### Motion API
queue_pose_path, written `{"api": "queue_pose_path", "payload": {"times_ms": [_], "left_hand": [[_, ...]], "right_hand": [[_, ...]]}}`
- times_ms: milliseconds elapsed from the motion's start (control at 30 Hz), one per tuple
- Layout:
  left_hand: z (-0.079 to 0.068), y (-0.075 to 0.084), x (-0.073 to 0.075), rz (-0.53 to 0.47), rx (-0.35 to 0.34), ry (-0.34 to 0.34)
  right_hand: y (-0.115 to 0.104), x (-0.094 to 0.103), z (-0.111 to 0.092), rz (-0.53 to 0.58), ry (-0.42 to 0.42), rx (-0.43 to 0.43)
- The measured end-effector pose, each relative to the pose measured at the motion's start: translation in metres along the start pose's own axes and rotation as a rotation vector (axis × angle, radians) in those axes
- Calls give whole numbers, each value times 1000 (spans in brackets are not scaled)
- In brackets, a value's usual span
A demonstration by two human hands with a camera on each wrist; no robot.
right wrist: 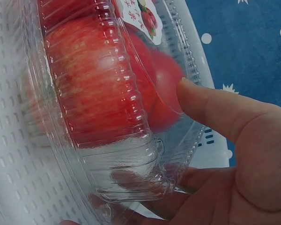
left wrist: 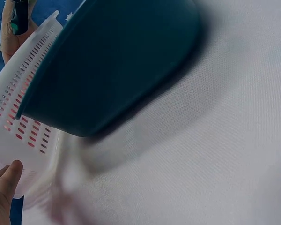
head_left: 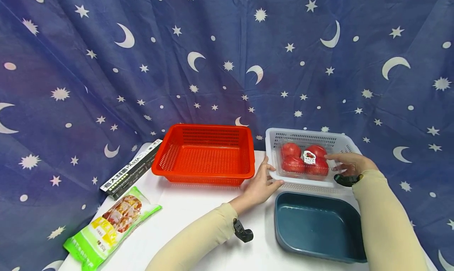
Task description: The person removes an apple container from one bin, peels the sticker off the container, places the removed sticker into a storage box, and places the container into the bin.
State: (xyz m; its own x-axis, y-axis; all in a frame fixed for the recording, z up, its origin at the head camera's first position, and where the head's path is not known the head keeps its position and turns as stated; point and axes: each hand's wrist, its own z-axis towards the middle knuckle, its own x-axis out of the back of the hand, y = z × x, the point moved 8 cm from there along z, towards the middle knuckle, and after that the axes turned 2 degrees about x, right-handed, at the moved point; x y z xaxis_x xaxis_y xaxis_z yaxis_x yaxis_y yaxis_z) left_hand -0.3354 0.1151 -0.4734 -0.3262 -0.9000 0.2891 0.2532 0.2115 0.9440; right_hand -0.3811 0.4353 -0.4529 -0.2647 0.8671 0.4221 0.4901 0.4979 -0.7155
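Observation:
A clear plastic box of red apples (head_left: 292, 164) with a white label lies in the white basket (head_left: 274, 139). My right hand (head_left: 349, 162) holds the box at its right end; in the right wrist view the thumb (right wrist: 210, 103) is on the lid and the fingers are under the box's edge. The left hand (head_left: 260, 184) rests against the basket's front left corner, fingers along the left side and thumb stretched along the front. In the left wrist view its thumb (left wrist: 10, 178) lies at the basket's slotted wall (left wrist: 33, 136).
A dark teal tub (head_left: 319, 227) stands just in front of the white basket. To the left is a red basket (head_left: 203, 180). Farther left lie a black and white pasta box (head_left: 131, 170) and a green food bag (head_left: 110, 227). A starry blue curtain (head_left: 227, 58) hangs behind the white table.

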Motion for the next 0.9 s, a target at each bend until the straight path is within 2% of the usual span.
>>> {"api": "queue_pose_path", "payload": {"times_ms": [200, 467, 733, 833, 900], "left_hand": [[0, -1, -1, -39, -14, -9], [-1, 0, -2, -100, -34, -13], [0, 0, -3, -118, -51, -15], [0, 0, -3, -115, -59, -10], [-1, 0, -3, -116, -67, -8]], "right_hand": [[2, -1, 1, 10, -8, -15], [3, 2, -2, 32, 27, -10], [0, -1, 4, 36, -21, -32], [-2, -2, 3, 73, -27, -48], [-4, -5, 2, 144, -39, -49]]}}
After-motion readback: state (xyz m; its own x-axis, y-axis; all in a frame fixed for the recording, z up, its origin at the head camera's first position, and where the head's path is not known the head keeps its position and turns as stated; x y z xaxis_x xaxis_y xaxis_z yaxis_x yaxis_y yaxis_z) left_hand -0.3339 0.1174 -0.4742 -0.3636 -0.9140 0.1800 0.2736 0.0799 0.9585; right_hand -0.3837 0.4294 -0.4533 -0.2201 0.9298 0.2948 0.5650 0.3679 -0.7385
